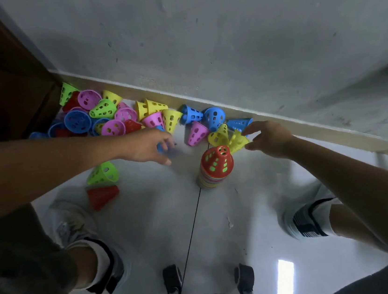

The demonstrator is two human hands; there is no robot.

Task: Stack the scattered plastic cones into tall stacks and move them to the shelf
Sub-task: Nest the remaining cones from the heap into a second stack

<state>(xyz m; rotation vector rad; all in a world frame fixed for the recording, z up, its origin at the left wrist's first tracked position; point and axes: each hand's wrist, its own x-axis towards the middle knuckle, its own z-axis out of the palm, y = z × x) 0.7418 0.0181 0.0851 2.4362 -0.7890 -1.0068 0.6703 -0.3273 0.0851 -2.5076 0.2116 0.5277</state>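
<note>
A tall stack of cones [215,168] with a red cone on top stands on the floor in the middle. My left hand [147,146] is curled round a blue cone [161,146] just left of a pink cone [196,133]. To the right of the stack, my right hand [268,136] pinches a yellow cone [236,141]. Several loose cones in pink, yellow, blue, green and red lie in a pile [101,116] along the wall. A green cone [103,173] and a red cone [102,196] lie apart at the left.
A dark wooden cabinet [1,80] rises at the far left beside the pile. A pale baseboard [308,130] runs diagonally along the grey wall. My two shoes [70,225] [304,218] stand on the floor on either side of a black line [191,235].
</note>
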